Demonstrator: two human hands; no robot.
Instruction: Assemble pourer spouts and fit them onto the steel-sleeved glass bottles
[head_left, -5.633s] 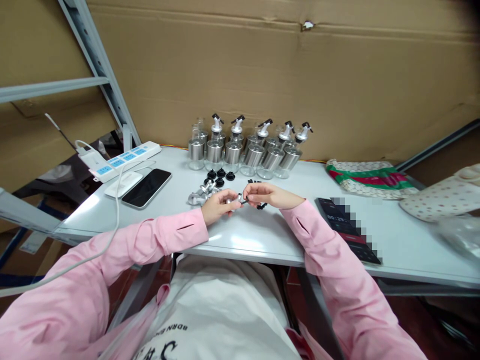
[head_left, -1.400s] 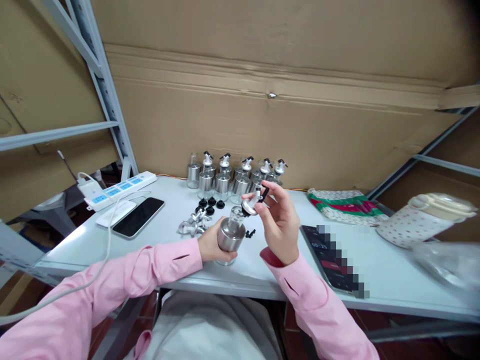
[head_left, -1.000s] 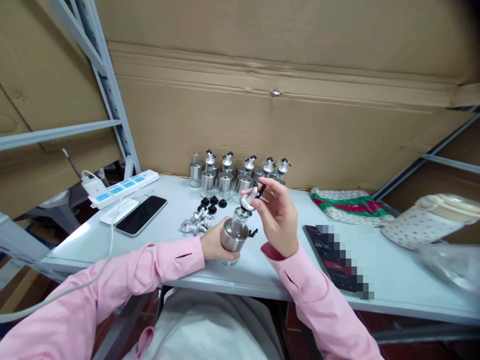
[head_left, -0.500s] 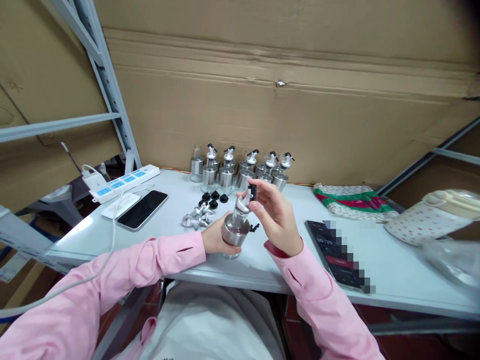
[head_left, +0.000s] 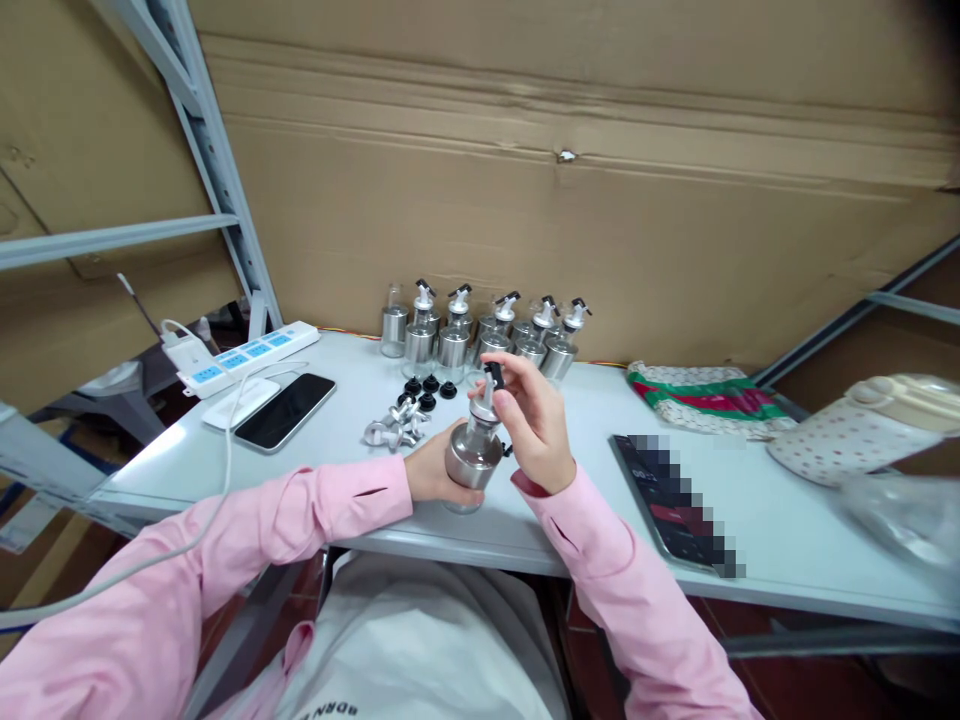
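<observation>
A glass oil bottle with a steel sleeve stands tilted slightly near the table's front edge, and my left hand is wrapped around its body. On its neck sits a silver pourer cap with a black flip lid. The fingers and thumb of my right hand are closed around this cap. Left of the bottle lie silver pourer spouts in a loose pile, with several black stoppers behind them. Small black pieces beside the bottle are partly hidden by my right hand.
Similar bottles stand in rows at the back, several with pourers on. At left are a phone, a white charging pad and a power strip. Rightward lie another phone, a patterned cloth and a dotted flask.
My right hand has shifted slightly left and turned at the cap, its fingers staying around it. The cap stands more upright; my left hand keeps its hold on the bottle.
</observation>
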